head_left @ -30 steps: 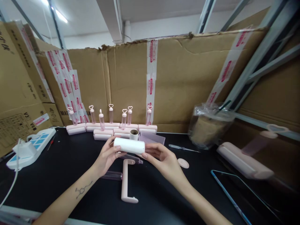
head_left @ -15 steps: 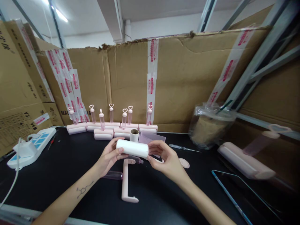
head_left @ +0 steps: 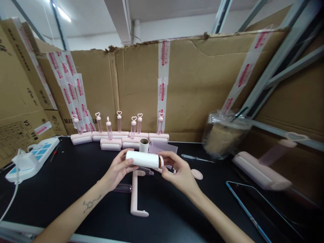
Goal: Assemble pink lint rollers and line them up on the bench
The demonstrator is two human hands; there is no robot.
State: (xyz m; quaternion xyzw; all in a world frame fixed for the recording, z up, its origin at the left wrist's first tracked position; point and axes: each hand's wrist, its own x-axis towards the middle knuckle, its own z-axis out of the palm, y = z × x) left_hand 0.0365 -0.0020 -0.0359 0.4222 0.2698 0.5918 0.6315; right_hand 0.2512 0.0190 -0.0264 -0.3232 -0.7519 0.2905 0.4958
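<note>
My left hand (head_left: pixel 121 169) is closed around the left part of a white lint roller refill (head_left: pixel 143 159), held level above the table. The fingers of my right hand (head_left: pixel 181 172) pinch a pale end cap (head_left: pixel 162 162) at the roll's right end. A narrow gap showing brown separates cap and roll; how far the cap reaches inside is hidden. Below the hands lies a pink roller handle frame (head_left: pixel 134 194), with a clear purplish tube (head_left: pixel 123 188) at its left. Another translucent tube (head_left: pixel 148 171) is partly covered by the roll.
Pink lint rollers (head_left: pixel 110 144) with heart-topped tubes line the cardboard wall (head_left: pixel 187 91). A second white roll (head_left: pixel 144 145) stands upright by purple sheets (head_left: pixel 164 147). To the right are a screwdriver (head_left: pixel 194 157), pink disc (head_left: pixel 196 174), bagged drink (head_left: pixel 220 138) and phone (head_left: pixel 258 206); left, a power strip (head_left: pixel 43 157).
At the roll's right end a gap has opened, and the pale end cap now shows in my right fingers. My left hand keeps its grip. The view has shifted slightly.
</note>
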